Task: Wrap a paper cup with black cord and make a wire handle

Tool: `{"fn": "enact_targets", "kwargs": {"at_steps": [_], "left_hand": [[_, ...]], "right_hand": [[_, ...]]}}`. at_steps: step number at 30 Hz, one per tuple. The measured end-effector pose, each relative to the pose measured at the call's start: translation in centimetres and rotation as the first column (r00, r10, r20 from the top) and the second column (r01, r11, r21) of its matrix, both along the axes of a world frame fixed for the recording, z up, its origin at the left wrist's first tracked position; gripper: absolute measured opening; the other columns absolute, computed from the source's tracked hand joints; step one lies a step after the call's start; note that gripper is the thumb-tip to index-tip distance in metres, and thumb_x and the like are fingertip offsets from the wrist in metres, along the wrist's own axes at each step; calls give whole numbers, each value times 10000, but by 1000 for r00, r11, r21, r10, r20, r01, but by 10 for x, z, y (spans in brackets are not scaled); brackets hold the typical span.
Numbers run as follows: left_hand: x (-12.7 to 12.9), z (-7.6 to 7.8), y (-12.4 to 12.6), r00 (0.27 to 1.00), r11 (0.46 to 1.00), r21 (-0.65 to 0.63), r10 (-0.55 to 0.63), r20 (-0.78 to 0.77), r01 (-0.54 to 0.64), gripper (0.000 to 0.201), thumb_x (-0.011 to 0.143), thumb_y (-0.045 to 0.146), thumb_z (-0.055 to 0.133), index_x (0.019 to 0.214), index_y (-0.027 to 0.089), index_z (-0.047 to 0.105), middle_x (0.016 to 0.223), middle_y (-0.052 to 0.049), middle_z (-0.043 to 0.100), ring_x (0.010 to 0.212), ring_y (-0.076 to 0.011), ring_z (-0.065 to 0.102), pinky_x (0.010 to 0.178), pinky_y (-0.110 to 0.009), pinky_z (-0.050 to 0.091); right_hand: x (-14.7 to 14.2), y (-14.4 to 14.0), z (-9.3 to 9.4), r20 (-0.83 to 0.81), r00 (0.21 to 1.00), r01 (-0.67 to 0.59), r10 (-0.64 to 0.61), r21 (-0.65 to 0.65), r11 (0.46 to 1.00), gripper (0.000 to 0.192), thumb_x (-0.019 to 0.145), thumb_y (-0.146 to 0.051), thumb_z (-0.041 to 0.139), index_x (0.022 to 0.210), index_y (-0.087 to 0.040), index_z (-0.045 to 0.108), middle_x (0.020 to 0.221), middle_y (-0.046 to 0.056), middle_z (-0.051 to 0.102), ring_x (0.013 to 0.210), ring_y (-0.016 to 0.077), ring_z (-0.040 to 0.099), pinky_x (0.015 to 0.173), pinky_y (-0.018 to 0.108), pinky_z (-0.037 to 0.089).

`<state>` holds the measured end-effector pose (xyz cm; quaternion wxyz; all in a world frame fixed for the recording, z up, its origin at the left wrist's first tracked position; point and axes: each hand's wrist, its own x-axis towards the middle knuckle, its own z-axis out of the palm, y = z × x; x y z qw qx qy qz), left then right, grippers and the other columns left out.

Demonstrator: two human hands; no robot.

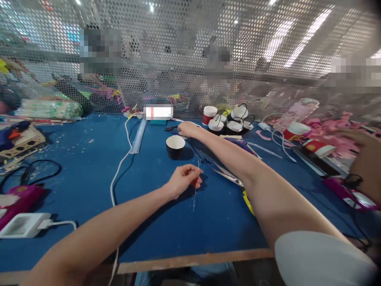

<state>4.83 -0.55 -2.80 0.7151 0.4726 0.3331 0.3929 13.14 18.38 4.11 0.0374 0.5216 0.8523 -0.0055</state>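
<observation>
Thin wire (195, 194) pinched in left hand (181, 180), right hand (187, 129) closed beyond cup (175, 146)

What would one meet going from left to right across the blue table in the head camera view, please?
White charger block → white cable → left hand pinching a thin wire → scissors → red paper cup lying on its side → purple device.
</observation>
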Motion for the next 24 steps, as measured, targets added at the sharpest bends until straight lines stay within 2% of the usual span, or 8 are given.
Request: {"fn": "enact_targets", "kwargs": {"at_steps": [5, 9, 11, 14, 17, 22, 23, 24], "left_hand": [[1, 0, 3, 999, 999, -20, -33, 15, 33, 400, 666, 472, 686, 817, 115, 587, 606, -8, 604, 481, -72, 555, 532, -218, 453], [0, 0, 4, 998, 998, -42, -47, 29, 49, 407, 657, 474, 692, 814, 114, 588, 601, -6, 603, 485, -73, 563, 540, -219, 466], [0, -1, 4, 998, 997, -39, -58, 31, 59, 404, 663, 470, 688, 821, 112, 588, 603, -6, 602, 488, -74, 567, 547, -222, 472], [0, -3, 4, 998, 998, -19, -67, 16, 67, 405, 675, 468, 678, 834, 108, 586, 610, -8, 603, 493, -74, 571, 548, -221, 474], [0, -3, 4, 998, 998, 10, -68, -7, 68, 408, 686, 471, 665, 841, 103, 584, 618, -9, 604, 499, -73, 571, 550, -219, 472], [-2, 3, 2, 998, 998, -1, -59, 8, 59, 374, 701, 430, 664, 845, 96, 574, 640, -12, 607, 521, -71, 577, 573, -219, 470], [-2, 4, 2, 998, 998, -11, -54, 19, 54, 356, 710, 413, 659, 845, 98, 567, 646, -14, 609, 530, -76, 583, 585, -229, 476], [-2, 5, 2, 998, 999, -18, -50, 27, 51, 333, 722, 397, 649, 847, 102, 558, 651, -15, 611, 537, -84, 589, 595, -241, 483]], "right_hand": [[-9, 24, -11, 93, 995, 23, -17, -69, 997, 243, 738, -213, 598, 945, -119, 685, 988, 133, 679, 918, 224, 616, 747, 254, 433], [-20, 33, -14, 133, 988, 84, -74, -68, 994, 316, 634, -242, 701, 890, -57, 683, 973, 202, 668, 894, 282, 618, 716, 293, 457], [-22, 34, -12, 107, 989, 105, -100, -43, 994, 353, 640, -258, 698, 917, -42, 665, 996, 220, 655, 909, 299, 614, 725, 311, 461], [-20, 32, -9, 5, 990, 138, -139, 50, 989, 383, 732, -245, 603, 1069, -62, 592, 1072, 206, 627, 960, 283, 600, 756, 312, 454], [-16, 28, -6, -128, 971, 225, -204, 180, 957, 382, 804, -209, 488, 1161, -77, 512, 1083, 205, 612, 975, 288, 589, 768, 343, 446], [-7, 27, 17, -335, 916, 331, -220, 322, 887, 329, 901, -297, 318, 1074, -131, 543, 1043, 149, 615, 953, 262, 573, 769, 354, 428], [-4, 26, 25, -401, 895, 343, -195, 338, 876, 330, 904, -325, 319, 1012, -133, 564, 984, 126, 623, 913, 238, 576, 756, 332, 426], [-1, 23, 34, -522, 841, 363, -144, 345, 865, 318, 892, -349, 356, 911, -129, 585, 880, 101, 623, 841, 212, 575, 725, 309, 425]]}}
